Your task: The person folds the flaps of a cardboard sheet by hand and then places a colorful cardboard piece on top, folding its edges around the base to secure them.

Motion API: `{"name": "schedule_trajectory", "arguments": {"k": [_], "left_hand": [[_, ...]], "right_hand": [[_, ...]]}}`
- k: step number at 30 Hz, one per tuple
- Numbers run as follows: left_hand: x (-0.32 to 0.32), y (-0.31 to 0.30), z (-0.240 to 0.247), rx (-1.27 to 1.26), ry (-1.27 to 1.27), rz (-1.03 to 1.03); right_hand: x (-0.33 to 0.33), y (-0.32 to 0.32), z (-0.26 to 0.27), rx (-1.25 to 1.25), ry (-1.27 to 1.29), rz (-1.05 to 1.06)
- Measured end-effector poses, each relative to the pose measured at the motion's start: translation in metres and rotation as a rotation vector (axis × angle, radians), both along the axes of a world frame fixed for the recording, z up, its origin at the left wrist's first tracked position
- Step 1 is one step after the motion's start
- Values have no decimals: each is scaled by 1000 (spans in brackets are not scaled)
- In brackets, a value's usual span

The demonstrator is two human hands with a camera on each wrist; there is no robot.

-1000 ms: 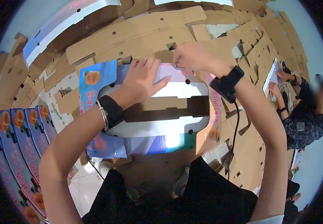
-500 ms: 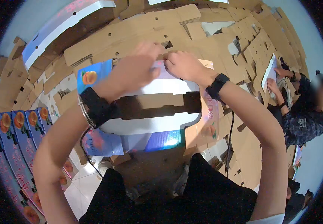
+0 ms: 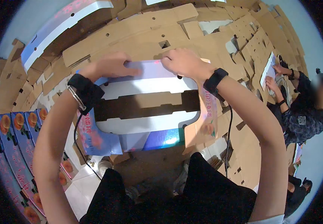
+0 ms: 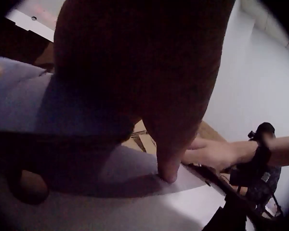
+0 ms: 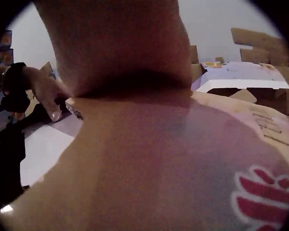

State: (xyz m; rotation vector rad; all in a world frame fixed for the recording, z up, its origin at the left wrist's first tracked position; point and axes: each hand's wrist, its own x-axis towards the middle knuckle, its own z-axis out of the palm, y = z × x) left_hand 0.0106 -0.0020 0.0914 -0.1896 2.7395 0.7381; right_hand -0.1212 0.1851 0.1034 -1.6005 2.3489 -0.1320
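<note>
A printed cardboard box piece with a white inner face and an oblong central opening lies before the person's lap. At its far edge, left of the middle, the left hand grips with the thumb on the near face and the fingers over the edge. The left wrist view has that thumb against the printed panel. Further right along the same edge, the right hand holds on with bent fingers. The right wrist view has the back of this hand above the printed panel; its fingertips are hidden.
Brown cardboard sheets cover the floor beyond and to the right. Printed boxes stand in a row at left. Another person handles a white sheet at right. Cables hang from both wrists.
The left hand has moved left along the far edge. The right hand has shifted slightly left, and the box piece has moved a little left too.
</note>
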Motion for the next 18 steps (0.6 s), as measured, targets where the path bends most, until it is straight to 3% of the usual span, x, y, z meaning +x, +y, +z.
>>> {"name": "schedule_trajectory", "arguments": {"k": [2,5,9,11,15,18], "left_hand": [[3,5,4,-91,54,-64],[4,10,6,-127,59,-20],[1,16,11,-142,-47,-44],[0,20,15,-128,-52,-48],[-7,26,28,-116,-57,6],[-15,18,20,-89,-30,36]], "right_hand": [[1,-1,11,95,-165,-105],[-17,0,-19,-57,-210,-15],[-21,5,-28,-67,-141,14],[-26,5,-29,-37,-276,-38],[-51,-4,-23,-113,-285,27],[-61,-17,6,42,-86,117]]}}
